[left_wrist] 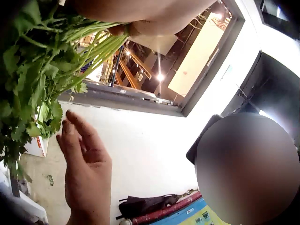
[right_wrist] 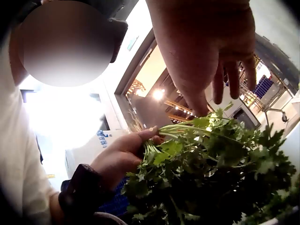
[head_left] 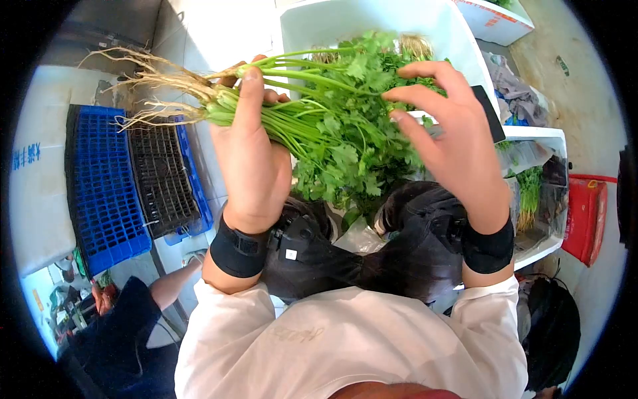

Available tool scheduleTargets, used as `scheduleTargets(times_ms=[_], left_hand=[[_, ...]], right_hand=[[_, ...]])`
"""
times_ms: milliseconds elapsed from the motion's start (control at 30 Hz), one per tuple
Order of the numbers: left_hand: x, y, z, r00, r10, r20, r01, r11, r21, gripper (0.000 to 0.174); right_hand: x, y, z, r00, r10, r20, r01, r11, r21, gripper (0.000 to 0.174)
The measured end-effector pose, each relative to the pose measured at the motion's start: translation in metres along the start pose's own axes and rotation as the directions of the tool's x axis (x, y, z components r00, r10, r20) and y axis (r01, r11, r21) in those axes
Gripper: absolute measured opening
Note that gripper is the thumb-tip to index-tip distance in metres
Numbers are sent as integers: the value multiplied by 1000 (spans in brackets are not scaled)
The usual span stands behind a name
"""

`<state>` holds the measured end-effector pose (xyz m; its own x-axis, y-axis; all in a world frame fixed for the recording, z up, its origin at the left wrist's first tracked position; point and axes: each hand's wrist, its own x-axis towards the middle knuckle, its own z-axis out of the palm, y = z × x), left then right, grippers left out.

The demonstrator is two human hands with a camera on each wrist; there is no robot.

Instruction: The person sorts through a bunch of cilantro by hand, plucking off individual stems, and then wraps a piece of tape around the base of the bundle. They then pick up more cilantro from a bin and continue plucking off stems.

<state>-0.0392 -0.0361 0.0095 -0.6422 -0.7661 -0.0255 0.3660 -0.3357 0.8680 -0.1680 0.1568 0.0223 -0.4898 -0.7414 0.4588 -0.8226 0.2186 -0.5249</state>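
Tiled floor point(head_left: 191, 34), white box point(head_left: 352, 18) beyond our fingers point(head_left: 432, 69).
Our left hand point(head_left: 251, 156) grips a rooted cilantro-like bunch point(head_left: 325, 130) by its stems point(head_left: 286, 124); right hand point(head_left: 458, 126) relaxed, fingers parted beside the leaves point(head_left: 362, 110).

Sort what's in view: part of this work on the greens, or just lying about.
In the job:
leafy bunch, gripped by the left hand
right hand, close to the leafy bunch
white box, probably

Apparently just lying about:
blue crate
black crate
red container
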Motion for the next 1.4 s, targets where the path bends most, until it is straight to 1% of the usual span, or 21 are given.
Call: scheduleTargets(times_ms=[33,67,133,167,200,267,367,500,567,600,667,800,867,967,1000,1067,1200,1300,1333,1367,1400], left_hand=[[-3,-1,5,1000,2,24,-3,1000,3,27],[-6,-1,8,1000,-3,31,3,1000,-1,27],[-11,-2,14,996,-90,26,90,996,-8,27],[-12,-3,17,996,-83,14,83,996,13,26],[-14,-3,19,996,-85,16,85,996,13,26],[-17,-2,21,994,-103,45,104,994,-19,25],[-18,-5,20,990,-118,76,122,991,-47,23],[-18,-7,17,987,-143,75,147,987,-57,23],[-18,-6,17,985,-139,100,145,988,-56,21],[-18,-7,18,985,-139,97,145,988,-53,21],[-18,-9,20,994,-65,86,69,997,-41,19],[-18,-14,16,993,-71,94,74,997,-28,17],[-18,-17,15,994,-65,92,67,998,-21,17],[-19,-19,16,995,-55,81,55,998,-5,17],[-19,-18,16,996,-54,75,54,999,1,17],[-19,-17,16,996,-38,82,36,999,20,18],[-18,-19,15,995,29,93,-36,997,66,19],[-24,-17,20,991,39,126,-54,992,118,21],[-26,-18,21,991,38,127,-53,991,119,21],[-28,-19,23,986,30,162,-60,981,182,22],[-31,-20,25,980,20,198,-69,967,245,22]], right_hand=[[3,-6,0,999,-38,4,38,999,20,23],[4,-8,2,999,-33,3,33,999,12,23],[3,-9,7,993,-111,39,107,991,82,27],[2,-9,8,994,-108,33,108,994,14,30],[2,-8,8,994,-106,32,106,994,13,30],[1,-5,8,999,-31,-4,31,996,-79,31],[1,-5,5,1000,-17,-1,17,996,-86,31],[1,-7,5,1000,-4,1,4,999,-38,29],[1,-9,4,998,-32,52,29,998,59,29],[1,-11,5,998,-32,52,29,998,63,29],[0,-14,7,998,-44,49,42,998,38,27],[-1,-10,9,997,-56,54,56,998,10,24],[-1,-8,9,999,-45,17,44,996,82,19],[-1,-9,7,999,-35,30,32,996,86,17],[-1,-10,5,999,-37,30,34,996,86,17],[0,-11,2,995,-4,95,-1,999,55,19],[0,-12,2,997,8,80,-11,999,32,21],[3,-15,5,999,10,34,-13,996,93,22],[4,-16,7,1000,-3,-21,6,992,123,25],[4,-17,8,997,-14,-76,26,988,152,29],[4,-16,10,997,-11,-77,23,988,153,29]])
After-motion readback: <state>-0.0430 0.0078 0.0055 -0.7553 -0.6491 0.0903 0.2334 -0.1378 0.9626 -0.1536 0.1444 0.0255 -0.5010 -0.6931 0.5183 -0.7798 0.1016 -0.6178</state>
